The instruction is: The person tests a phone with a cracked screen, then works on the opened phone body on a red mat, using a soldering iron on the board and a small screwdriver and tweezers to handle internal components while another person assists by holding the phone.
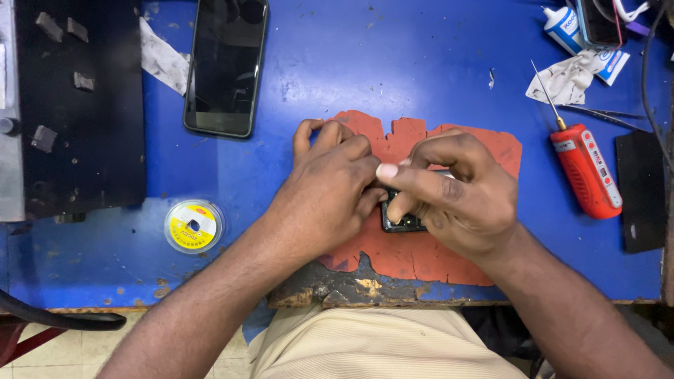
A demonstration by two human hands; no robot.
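Closest to the person, at the worn near edge of the blue table, both hands meet over a small dark phone part that lies on a ragged red mat. The left hand has its fingers curled together and pressed onto the part's left side; the right hand has thumb and forefinger pinched at its top edge, the other fingers folded. Most of the part is hidden under them, so what exactly is gripped cannot be told. Judged from this, the work goes best with the part kept flat on the mat, one hand bracing while the other works with light, even pressure, since a slip could send it off the torn mat edge.

Further left sits a round spool with a yellow label, well apart. To the right lies a red electric screwdriver, its thin bit pointing away. Beyond, a black smartphone lies face up, a dark heating plate stands far left, and a crumpled tissue with a white glue tube lies far right. Nothing crowds the hands
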